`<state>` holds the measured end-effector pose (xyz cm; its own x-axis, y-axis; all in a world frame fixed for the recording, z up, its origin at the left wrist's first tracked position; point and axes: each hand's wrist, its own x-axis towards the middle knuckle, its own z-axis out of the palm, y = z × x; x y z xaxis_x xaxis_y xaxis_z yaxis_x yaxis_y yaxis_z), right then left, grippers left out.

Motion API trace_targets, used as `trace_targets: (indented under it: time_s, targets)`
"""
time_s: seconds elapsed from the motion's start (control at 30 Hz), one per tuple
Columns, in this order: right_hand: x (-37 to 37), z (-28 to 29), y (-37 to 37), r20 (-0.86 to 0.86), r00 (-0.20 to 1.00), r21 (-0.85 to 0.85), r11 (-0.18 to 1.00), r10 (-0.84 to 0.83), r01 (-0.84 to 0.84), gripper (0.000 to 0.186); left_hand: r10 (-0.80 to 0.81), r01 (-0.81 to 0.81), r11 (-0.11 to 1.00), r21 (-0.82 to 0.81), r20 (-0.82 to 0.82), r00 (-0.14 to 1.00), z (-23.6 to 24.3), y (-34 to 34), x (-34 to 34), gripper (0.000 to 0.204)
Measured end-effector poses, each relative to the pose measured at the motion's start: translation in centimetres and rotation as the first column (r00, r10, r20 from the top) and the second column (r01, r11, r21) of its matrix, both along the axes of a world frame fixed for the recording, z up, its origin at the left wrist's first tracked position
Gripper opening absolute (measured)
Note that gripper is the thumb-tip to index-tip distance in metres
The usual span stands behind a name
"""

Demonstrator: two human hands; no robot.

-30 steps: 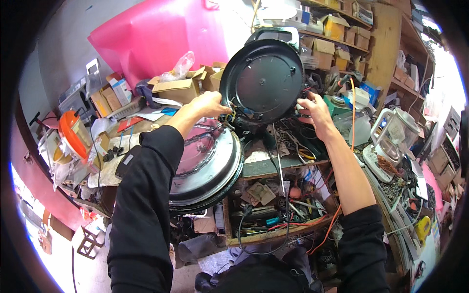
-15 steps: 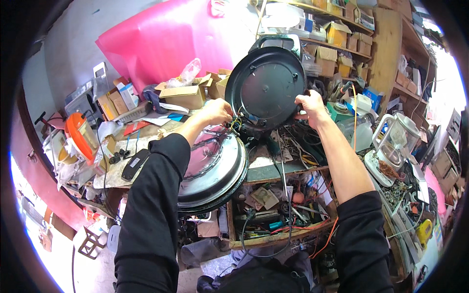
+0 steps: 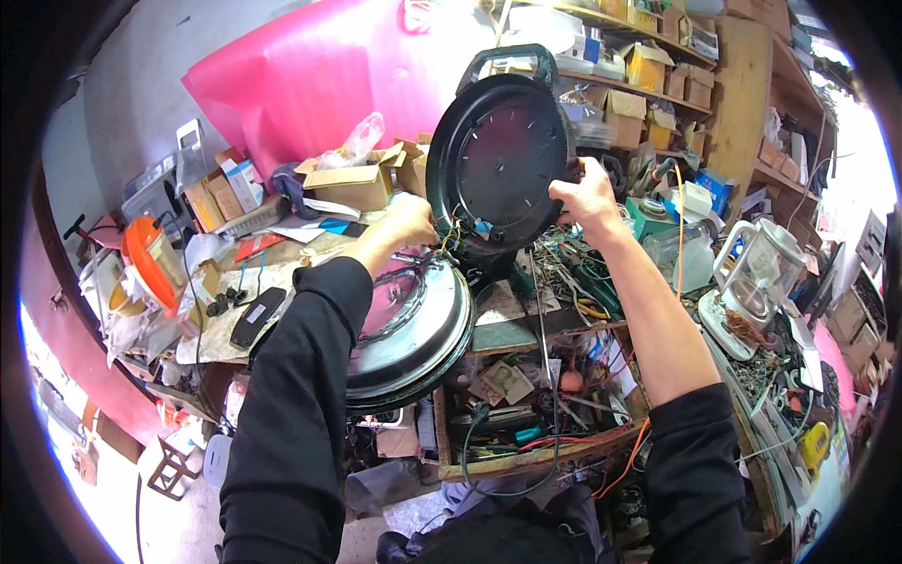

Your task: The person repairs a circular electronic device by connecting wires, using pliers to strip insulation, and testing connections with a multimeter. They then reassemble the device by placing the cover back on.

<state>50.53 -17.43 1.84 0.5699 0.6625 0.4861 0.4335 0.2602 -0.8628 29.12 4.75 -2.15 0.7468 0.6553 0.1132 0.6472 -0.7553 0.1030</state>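
Note:
A round black appliance shell (image 3: 498, 155) with a loop handle stands upright, its inner face toward me. My right hand (image 3: 587, 199) is closed on its right rim, thumb toward the face. My left hand (image 3: 410, 224) is closed in a pinch at thin coloured wires (image 3: 451, 233) by the shell's lower left edge; its fingertips are partly hidden. Below that hand lies the other round half (image 3: 413, 331), a shiny metal dish with dark cable looped over it. It juts over the bench's front edge, and my left forearm covers part of it.
An open drawer (image 3: 503, 462) of tools and loose parts sits below the shell, a black cord hanging over it. Tools and scraps crowd the bench to the right, near a clear jug appliance (image 3: 763, 273). An open cardboard box (image 3: 362, 181) stands behind my left hand.
The black shell has shifted up and to the left and turned slightly, with my right hand moving along on its rim. My left hand has moved slightly left, still near the wires.

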Motion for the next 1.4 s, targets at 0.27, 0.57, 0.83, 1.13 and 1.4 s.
trace_targets:
  time_s: [0.27,0.57,0.83,1.13,1.4]
  targets:
    - [-0.2,-0.3,-0.1,0.202,0.976,0.034,0.996,-0.084,0.079,0.064,0.020,-0.018,0.999,-0.037,0.056,0.998,-1.8,0.2,0.9,0.038]
    - [-4.5,0.8,-2.1,0.278,0.959,0.041,0.998,-0.060,0.051,0.064,0.014,0.010,0.992,-0.124,0.198,0.980,-2.3,1.1,0.0,0.032]
    - [-5.7,0.6,-2.6,0.295,0.950,0.066,0.994,-0.102,0.086,0.058,0.016,-0.031,0.991,0.132,0.115,0.993,-1.7,0.1,0.1,0.034]
    - [-5.8,0.9,-3.5,0.305,0.949,0.087,0.995,-0.078,0.053,0.056,-0.010,0.182,0.958,-0.221,0.609,0.793,-0.6,-1.4,0.3,0.018]
    - [-7.7,1.1,-4.5,0.335,0.941,0.089,0.996,-0.052,0.023,0.057,0.085,0.267,0.838,-0.475,0.598,0.797,-2.7,1.6,2.1,0.015]
